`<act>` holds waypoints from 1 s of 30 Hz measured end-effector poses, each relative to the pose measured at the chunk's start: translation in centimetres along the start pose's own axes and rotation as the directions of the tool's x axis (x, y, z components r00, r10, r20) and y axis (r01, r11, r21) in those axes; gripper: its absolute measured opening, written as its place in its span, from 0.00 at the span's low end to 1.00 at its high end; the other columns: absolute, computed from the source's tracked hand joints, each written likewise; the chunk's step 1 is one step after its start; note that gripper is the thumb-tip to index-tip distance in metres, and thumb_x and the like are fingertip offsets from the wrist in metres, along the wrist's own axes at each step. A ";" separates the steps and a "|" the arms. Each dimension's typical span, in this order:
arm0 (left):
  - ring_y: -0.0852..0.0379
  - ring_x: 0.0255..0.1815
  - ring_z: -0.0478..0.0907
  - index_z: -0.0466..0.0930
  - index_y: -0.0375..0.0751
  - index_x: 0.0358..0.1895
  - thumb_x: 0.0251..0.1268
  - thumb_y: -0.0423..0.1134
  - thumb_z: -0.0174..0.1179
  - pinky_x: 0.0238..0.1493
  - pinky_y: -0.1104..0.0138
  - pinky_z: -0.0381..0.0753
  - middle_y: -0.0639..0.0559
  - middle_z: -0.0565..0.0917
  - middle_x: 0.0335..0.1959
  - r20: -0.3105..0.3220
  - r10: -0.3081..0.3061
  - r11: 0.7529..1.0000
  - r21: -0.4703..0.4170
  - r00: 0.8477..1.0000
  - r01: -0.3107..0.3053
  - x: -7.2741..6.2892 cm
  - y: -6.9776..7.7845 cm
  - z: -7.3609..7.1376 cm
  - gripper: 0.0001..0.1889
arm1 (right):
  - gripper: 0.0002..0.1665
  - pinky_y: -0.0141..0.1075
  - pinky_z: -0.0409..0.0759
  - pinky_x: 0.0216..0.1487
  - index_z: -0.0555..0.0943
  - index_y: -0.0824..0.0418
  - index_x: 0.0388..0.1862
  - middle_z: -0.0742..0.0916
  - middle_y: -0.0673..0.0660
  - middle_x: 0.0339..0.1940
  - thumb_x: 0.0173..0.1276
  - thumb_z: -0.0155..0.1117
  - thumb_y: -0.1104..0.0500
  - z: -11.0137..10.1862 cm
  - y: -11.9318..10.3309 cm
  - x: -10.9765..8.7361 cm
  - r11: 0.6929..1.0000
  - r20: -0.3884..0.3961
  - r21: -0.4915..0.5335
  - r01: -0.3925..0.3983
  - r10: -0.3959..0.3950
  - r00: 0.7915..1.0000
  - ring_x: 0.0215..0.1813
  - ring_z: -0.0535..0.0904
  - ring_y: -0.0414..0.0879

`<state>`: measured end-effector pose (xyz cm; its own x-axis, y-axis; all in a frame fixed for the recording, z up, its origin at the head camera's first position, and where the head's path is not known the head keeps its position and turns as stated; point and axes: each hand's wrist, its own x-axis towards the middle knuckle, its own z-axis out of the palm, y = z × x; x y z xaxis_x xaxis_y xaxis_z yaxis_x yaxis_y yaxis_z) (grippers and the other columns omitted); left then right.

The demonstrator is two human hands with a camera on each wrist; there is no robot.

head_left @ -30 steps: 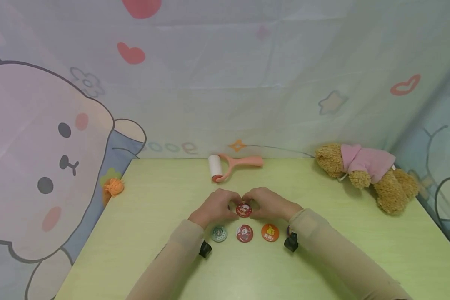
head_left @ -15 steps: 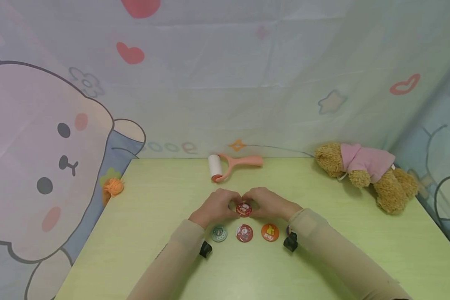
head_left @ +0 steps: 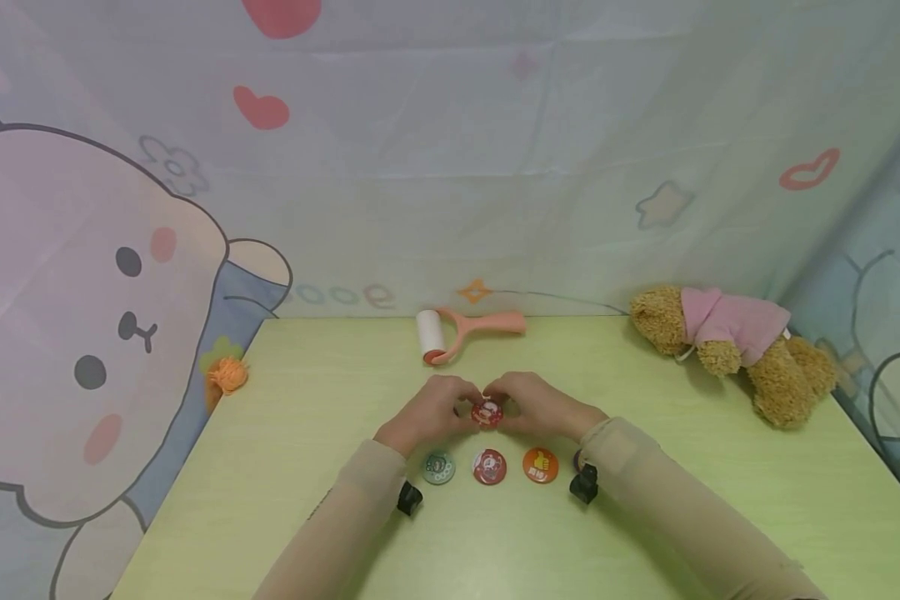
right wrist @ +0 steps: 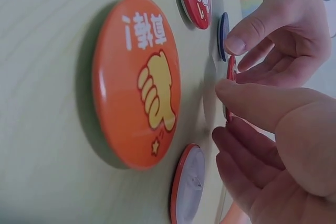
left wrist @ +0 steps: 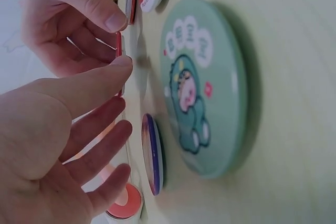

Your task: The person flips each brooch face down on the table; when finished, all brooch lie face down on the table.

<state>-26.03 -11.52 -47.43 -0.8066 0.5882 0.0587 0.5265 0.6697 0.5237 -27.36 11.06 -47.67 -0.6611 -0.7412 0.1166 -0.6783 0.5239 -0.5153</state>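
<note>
In the head view, my left hand and right hand meet over the table, pinching a red round pin badge between them by its edges. The right wrist view shows this badge nearly edge-on, tilted up off the tabletop, thumbs on its near side. Closer to me lie a green badge, a red badge with a white figure and an orange thumbs-up badge. A blue-rimmed badge sits beside my left fingers. Below my right hand, another badge lies with its pin side up.
A pink-handled lint roller lies behind the hands. At the back right is a teddy bear in a pink top. An orange tuft is by the table's left edge. A dark-rimmed badge is partly covered by my right sleeve.
Both hands and the red badge between them have shifted slightly away from me, and the badge's tilt has altered a little. The other badges stay put.
</note>
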 end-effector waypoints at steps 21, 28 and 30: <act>0.52 0.47 0.89 0.91 0.36 0.43 0.60 0.30 0.77 0.49 0.62 0.87 0.47 0.91 0.44 -0.083 0.162 0.986 -0.026 0.983 -0.165 0.1 -0.3 -0.4 0.09 | 0.09 0.40 0.86 0.55 0.90 0.59 0.46 0.89 0.52 0.45 0.67 0.77 0.62 -0.3 0.4 -0.4 1.000 -0.070 0.025 0.002 -0.001 0.998 0.51 0.86 0.46; 0.54 0.50 0.87 0.94 0.40 0.42 0.62 0.32 0.75 0.53 0.64 0.85 0.49 0.91 0.45 -0.073 0.228 0.973 0.054 0.971 -0.224 0.1 -0.7 -0.5 0.07 | 0.07 0.39 0.86 0.55 0.90 0.56 0.45 0.89 0.51 0.47 0.69 0.75 0.64 -0.3 0.8 -0.5 0.999 -0.060 0.036 0.017 -0.015 0.998 0.52 0.85 0.45; 0.54 0.49 0.87 0.94 0.41 0.43 0.63 0.32 0.75 0.52 0.65 0.85 0.50 0.92 0.44 -0.078 0.223 0.975 0.041 0.972 -0.220 0.0 -0.7 -0.5 0.06 | 0.07 0.39 0.86 0.54 0.90 0.55 0.45 0.89 0.49 0.46 0.70 0.74 0.64 -0.2 0.8 -0.6 0.999 -0.064 0.042 0.024 -0.021 0.998 0.51 0.85 0.44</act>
<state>-26.56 -12.18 -47.34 -0.6873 0.6857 0.2397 0.7018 0.5418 0.4625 -27.63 12.00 -47.97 -0.6657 -0.7237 0.1819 -0.6799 0.4878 -0.5476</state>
